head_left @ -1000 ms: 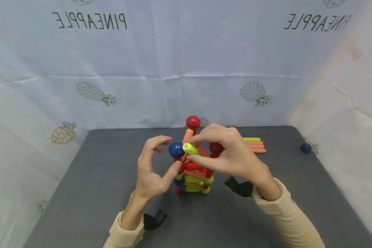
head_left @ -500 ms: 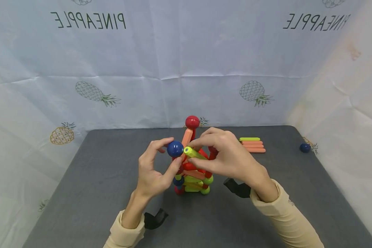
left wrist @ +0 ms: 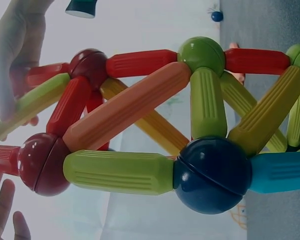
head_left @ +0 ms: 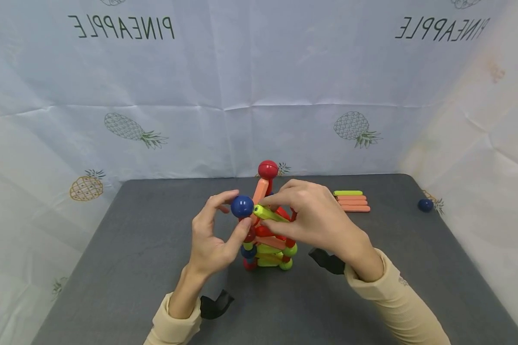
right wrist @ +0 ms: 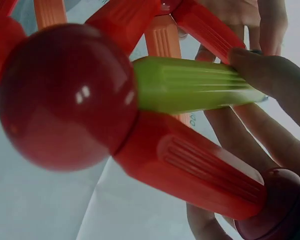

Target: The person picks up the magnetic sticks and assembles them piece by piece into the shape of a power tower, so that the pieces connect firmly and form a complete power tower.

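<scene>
In the head view a tower of coloured rods and balls stands mid-table. My left hand (head_left: 216, 235) pinches the blue ball (head_left: 242, 206) at its top left between thumb and index finger. My right hand (head_left: 317, 215) pinches a yellow-green rod (head_left: 269, 213), whose free end points at the blue ball from close by. The rod's other end meets a dark red ball (right wrist: 65, 95) in the right wrist view. In the left wrist view the tower lies sideways, with a navy ball (left wrist: 212, 175), a green ball (left wrist: 201, 54) and a salmon rod (left wrist: 127, 107) in its frame.
Loose salmon rods (head_left: 354, 202) and one yellow-green rod (head_left: 347, 193) lie behind my right hand. A single blue ball (head_left: 425, 205) rests near the table's right edge. A pineapple-print cloth (head_left: 237, 72) hangs behind the grey table (head_left: 155, 258).
My left fingers have drawn in around the blue ball, which has shifted slightly left. My right hand has moved a little left and down, keeping hold of the yellow-green rod.
</scene>
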Demonstrator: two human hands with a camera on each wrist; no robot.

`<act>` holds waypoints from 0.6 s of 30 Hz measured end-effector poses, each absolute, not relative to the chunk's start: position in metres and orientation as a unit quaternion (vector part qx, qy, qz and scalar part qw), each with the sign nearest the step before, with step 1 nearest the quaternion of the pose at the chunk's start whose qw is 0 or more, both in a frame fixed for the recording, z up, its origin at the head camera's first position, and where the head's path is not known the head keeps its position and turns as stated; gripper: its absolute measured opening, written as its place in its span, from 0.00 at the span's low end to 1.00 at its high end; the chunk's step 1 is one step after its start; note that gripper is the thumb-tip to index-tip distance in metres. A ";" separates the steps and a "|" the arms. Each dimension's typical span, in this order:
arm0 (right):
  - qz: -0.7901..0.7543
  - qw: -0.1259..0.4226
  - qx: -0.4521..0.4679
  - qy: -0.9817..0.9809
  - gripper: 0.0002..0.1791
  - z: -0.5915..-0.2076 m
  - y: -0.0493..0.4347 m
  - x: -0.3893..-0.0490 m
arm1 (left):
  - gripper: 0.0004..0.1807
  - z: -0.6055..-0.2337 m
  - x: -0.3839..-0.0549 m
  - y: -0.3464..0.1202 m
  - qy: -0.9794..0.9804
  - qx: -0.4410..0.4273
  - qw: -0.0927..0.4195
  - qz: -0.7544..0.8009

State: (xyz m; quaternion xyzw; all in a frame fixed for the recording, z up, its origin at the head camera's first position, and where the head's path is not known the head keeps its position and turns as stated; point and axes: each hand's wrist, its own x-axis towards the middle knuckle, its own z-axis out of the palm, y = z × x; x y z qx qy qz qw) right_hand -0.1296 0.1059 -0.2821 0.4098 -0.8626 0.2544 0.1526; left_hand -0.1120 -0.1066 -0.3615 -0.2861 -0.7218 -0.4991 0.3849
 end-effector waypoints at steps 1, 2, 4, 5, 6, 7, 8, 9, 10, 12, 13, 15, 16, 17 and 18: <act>0.250 0.157 0.412 -0.862 0.15 -0.282 0.105 -0.129 | 0.28 -0.362 -0.112 -0.107 -0.721 -0.287 0.385 -0.500; 0.245 0.161 0.414 -0.862 0.15 -0.282 0.105 -0.129 | 0.28 -0.362 -0.112 -0.107 -0.720 -0.288 0.385 -0.500; 0.238 0.167 0.418 -0.861 0.16 -0.283 0.103 -0.129 | 0.28 -0.362 -0.113 -0.106 -0.718 -0.294 0.386 -0.499; 0.234 0.168 0.419 -0.861 0.16 -0.283 0.103 -0.128 | 0.28 -0.362 -0.113 -0.107 -0.717 -0.297 0.386 -0.499; 0.234 0.170 0.420 -0.860 0.16 -0.283 0.103 -0.128 | 0.27 -0.362 -0.113 -0.107 -0.715 -0.300 0.385 -0.500; 0.234 0.172 0.420 -0.860 0.17 -0.283 0.103 -0.128 | 0.27 -0.362 -0.113 -0.107 -0.714 -0.302 0.384 -0.501; 0.234 0.173 0.421 -0.859 0.18 -0.284 0.103 -0.128 | 0.27 -0.362 -0.113 -0.107 -0.714 -0.303 0.383 -0.502; 0.237 0.173 0.422 -0.858 0.18 -0.284 0.103 -0.128 | 0.27 -0.362 -0.113 -0.107 -0.712 -0.305 0.383 -0.503; 0.240 0.172 0.425 -0.856 0.19 -0.284 0.103 -0.128 | 0.27 -0.363 -0.114 -0.108 -0.711 -0.307 0.383 -0.504; 0.247 0.169 0.430 -0.852 0.21 -0.285 0.102 -0.128 | 0.27 -0.363 -0.114 -0.108 -0.710 -0.309 0.382 -0.504; 0.248 0.169 0.434 -0.850 0.21 -0.285 0.102 -0.129 | 0.28 -0.364 -0.114 -0.108 -0.711 -0.309 0.382 -0.503; 0.249 0.173 0.441 -0.845 0.21 -0.285 0.102 -0.129 | 0.29 -0.365 -0.113 -0.108 -0.713 -0.308 0.380 -0.502; 0.250 0.176 0.445 -0.842 0.21 -0.285 0.103 -0.129 | 0.29 -0.365 -0.113 -0.108 -0.716 -0.307 0.378 -0.501; 0.251 0.180 0.448 -0.839 0.21 -0.286 0.103 -0.130 | 0.31 -0.365 -0.112 -0.108 -0.718 -0.307 0.376 -0.499; 0.253 0.183 0.451 -0.836 0.21 -0.286 0.103 -0.130 | 0.32 -0.366 -0.112 -0.109 -0.721 -0.307 0.373 -0.497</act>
